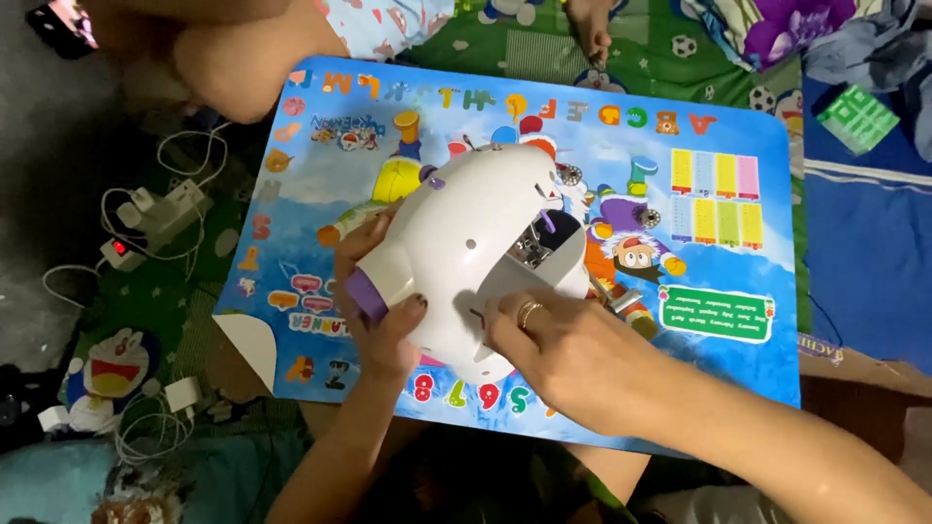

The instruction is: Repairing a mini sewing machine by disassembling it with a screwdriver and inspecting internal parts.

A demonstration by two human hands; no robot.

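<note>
A small white mini sewing machine (464, 233) with purple knobs lies tipped on a colourful cartoon table top (718, 320). My left hand (382, 320) grips its left end near a purple knob, thumb on top. My right hand (558, 354), wearing a ring, rests on the machine's lower right side, fingers by the open needle area where metal parts show. Both hands hold the machine steady.
Another person's knee (243, 68) and foot (590, 34) sit beyond the table's far edge. A white power strip (160, 215) with cables lies on the green cartoon mat at left. White chargers (180, 396) lie lower left. A green booklet (857, 118) rests on blue cloth at right.
</note>
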